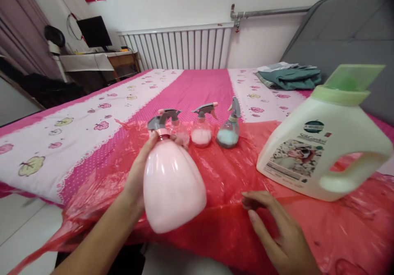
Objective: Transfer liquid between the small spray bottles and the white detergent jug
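the left hand grips a large pink spray bottle from its left side, fingers wrapped round the body and the thumb up near the grey trigger head; the bottle is lifted just above the near edge of the red plastic sheet, tilted slightly toward the camera. the right hand rests flat on the sheet to the bottle's right, holding nothing, fingers loose and spread, pointing left. behind the big bottle three small spray bottles stand upright in a row on the sheet: a pink one partly hidden, a clear one with pale pink contents, and one with bluish contents. a white detergent jug with a green cap stands at the right, well apart from both hands. the sheet covers a pink bedspread; folded clothes lie at the far right
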